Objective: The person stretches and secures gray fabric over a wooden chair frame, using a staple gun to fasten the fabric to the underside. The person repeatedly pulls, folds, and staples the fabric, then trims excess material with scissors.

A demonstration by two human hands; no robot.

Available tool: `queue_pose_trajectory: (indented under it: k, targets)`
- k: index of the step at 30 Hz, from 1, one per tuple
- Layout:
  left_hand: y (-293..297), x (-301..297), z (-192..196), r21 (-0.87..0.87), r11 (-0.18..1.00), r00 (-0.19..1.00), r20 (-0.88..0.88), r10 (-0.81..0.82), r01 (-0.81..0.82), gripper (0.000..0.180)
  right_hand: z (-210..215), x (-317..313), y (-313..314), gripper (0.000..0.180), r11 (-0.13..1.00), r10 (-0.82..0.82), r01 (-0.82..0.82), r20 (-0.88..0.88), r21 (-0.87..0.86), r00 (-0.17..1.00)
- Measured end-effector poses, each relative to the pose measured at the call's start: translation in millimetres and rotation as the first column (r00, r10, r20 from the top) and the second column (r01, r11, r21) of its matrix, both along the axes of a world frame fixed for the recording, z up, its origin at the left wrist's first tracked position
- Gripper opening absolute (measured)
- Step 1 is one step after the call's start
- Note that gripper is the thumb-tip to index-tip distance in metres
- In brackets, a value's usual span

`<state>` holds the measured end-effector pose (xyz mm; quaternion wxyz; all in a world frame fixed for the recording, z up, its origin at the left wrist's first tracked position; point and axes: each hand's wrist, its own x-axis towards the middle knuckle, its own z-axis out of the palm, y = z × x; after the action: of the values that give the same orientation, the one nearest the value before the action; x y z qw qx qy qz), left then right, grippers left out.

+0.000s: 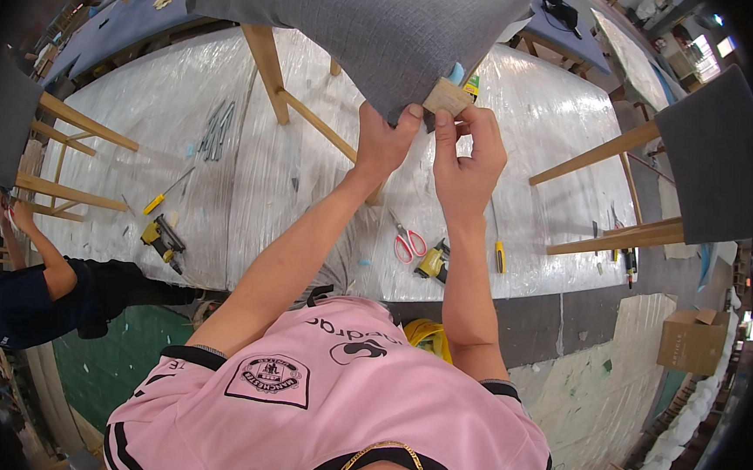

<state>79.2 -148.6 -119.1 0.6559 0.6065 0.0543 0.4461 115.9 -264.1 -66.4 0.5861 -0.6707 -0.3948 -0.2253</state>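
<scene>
Head view: the left hand (385, 139) and right hand (467, 158) meet at the lower corner of a grey upholstered chair seat (366, 16) that lies upturned on the plastic-covered bench (224, 163), its pale wooden legs (270, 70) pointing toward the camera. The left fingers (411, 115) are pinched together on the edge of the grey fabric, which sits directly above and partly over the fingertips. The right fingers (454, 123) are closed on a small bare wooden corner block (447, 96) just beside the fabric edge, the block showing above the thumb. The two hands are almost touching.

On the bench below the hands lie red-handled scissors (408, 242), a yellow staple gun (432, 261) and a yellow-handled screwdriver (499, 257). A second staple gun (162, 242) rests well to the left. Another chair (705, 162) lies on its side at the right, and another person (41, 290) crouches at the left edge.
</scene>
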Motion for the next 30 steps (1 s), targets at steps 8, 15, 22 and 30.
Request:
queue_pose_trajectory:
  k: [8, 15, 22, 30]
  targets:
    - [-3, 1, 2, -0.077, 0.997, 0.999, 0.029, 0.018, -0.015, 0.024, 3, -4, 0, 0.011, 0.996, -0.070, 0.075, 0.078, -0.055, 0.994]
    - [-8, 1, -1, -0.097, 0.995, 0.999, 0.023, 0.024, -0.022, 0.036, -12, 3, -10, 0.013, 0.993, 0.064, -0.036, -0.255, 0.113, 0.965]
    - [-2, -1, -7, -0.125, 0.992, 0.993, -0.120, 0.007, -0.022, 0.064, -241, 61, -67, 0.026, 0.995, -0.071, -0.037, -0.927, -0.091, 0.369]
    - [36, -3, -38, -0.237, 0.971, 0.983, -0.184, -0.019, -0.026, 0.079, -402, -9, -167, 0.054, 0.651, -0.547, 0.071, -0.403, -0.756, 0.734]
